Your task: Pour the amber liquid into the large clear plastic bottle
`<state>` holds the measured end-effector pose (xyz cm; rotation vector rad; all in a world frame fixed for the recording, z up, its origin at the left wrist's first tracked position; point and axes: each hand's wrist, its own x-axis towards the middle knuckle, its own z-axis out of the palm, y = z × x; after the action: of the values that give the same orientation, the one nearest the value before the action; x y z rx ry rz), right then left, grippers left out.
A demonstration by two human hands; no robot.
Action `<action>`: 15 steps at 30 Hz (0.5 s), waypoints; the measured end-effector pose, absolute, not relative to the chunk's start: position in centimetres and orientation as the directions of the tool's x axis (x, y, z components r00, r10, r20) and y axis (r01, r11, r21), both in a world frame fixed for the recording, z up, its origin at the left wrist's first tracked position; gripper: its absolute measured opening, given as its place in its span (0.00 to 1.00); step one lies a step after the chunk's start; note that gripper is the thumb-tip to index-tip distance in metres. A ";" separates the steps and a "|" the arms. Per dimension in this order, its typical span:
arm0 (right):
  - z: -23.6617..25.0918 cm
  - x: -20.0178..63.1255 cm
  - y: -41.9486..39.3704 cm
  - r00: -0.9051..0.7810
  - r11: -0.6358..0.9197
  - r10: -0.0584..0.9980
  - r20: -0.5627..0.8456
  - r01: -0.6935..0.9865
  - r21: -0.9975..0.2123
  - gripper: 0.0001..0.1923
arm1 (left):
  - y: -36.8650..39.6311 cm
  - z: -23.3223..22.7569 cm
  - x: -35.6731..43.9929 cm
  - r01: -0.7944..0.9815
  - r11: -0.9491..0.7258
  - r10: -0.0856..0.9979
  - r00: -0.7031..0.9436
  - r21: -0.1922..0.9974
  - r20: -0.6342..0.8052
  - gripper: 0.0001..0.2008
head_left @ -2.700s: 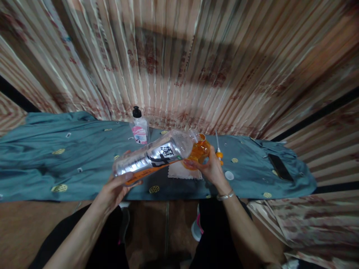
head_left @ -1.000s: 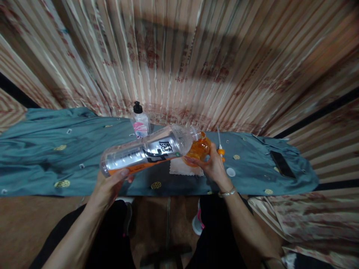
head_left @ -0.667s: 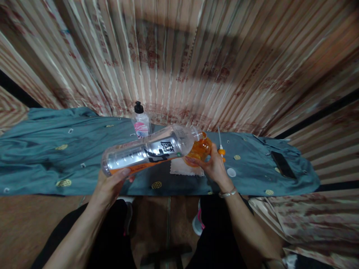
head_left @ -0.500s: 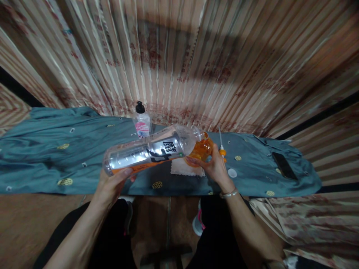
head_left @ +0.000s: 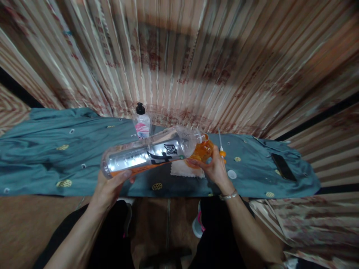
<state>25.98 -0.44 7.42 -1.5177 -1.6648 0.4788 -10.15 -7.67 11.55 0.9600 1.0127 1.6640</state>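
A pleated curtain (head_left: 179, 67) in beige with faded red print fills the back wall, crossed by a broad shadow. Below it runs a long worktop (head_left: 42, 149) draped in teal cloth with small yellow patches. The floor (head_left: 25, 224) is brown.

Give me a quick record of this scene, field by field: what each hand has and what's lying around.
left hand: holds the base end of a big clear bottle, tipped on its side
right hand: grips a small orange container at the bottle's mouth
liquid: orange, along the bottle's lower side
surface: teal cloth
behind: pump bottle, upright
by right hand: pump tube, white cap, pale wipe
far right: phone
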 end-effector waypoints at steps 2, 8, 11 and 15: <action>7.5 26.0 -0.5 0.073 0.193 0.948 0.309 0.641 -0.742 0.52 | -7.7 11.3 -10.3 -0.309 -0.225 0.955 -0.258 0.924 0.147 0.51; 7.7 25.7 -0.4 0.110 0.173 0.942 0.316 0.649 -0.741 0.51 | -7.6 10.1 -11.2 -0.305 -0.192 0.968 -0.217 0.933 0.128 0.42; 7.6 25.4 -0.4 0.114 0.177 0.943 0.312 0.622 -0.763 0.51 | -7.6 9.7 -11.4 -0.298 -0.179 0.968 -0.226 0.938 0.113 0.42; 7.5 25.2 -0.5 0.131 0.154 0.948 0.289 0.608 -0.779 0.52 | -8.1 10.0 -10.9 -0.273 -0.168 0.959 -0.266 0.947 0.093 0.44</action>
<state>25.15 -0.47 7.50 -1.5470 -1.5702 0.4987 -10.87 -8.10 9.97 0.9463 1.0915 1.6185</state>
